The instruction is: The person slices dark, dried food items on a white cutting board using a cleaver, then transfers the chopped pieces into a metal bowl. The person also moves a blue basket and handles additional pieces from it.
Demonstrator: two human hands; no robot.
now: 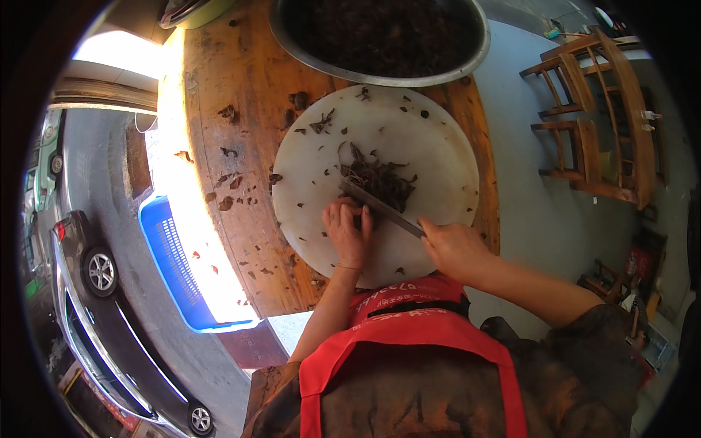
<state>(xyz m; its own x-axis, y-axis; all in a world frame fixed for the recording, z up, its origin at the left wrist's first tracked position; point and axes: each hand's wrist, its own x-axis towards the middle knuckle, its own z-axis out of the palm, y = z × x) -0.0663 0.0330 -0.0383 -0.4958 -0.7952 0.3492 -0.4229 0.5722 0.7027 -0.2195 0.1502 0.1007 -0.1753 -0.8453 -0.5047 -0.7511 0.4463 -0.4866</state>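
Observation:
My right hand [457, 249] grips a kitchen knife; its blade [383, 209] lies slantwise over a round white chopping board [306, 219]. Just beyond the blade is a heap of dark, shredded food [383, 178], which looks like wood ear mushroom. With fingers curled, my left hand [346, 225] holds a dark piece down on the board, close against the near side of the blade. The fingers mostly hide that piece. Small dark scraps lie scattered over the board.
A large metal basin [328, 68] of dark food stands beyond the board on the wooden table [241, 71]. More scraps dot the tabletop. At left are a blue plastic basket [159, 241] and a parked car [120, 339]. Wooden chairs [589, 148] stand at right.

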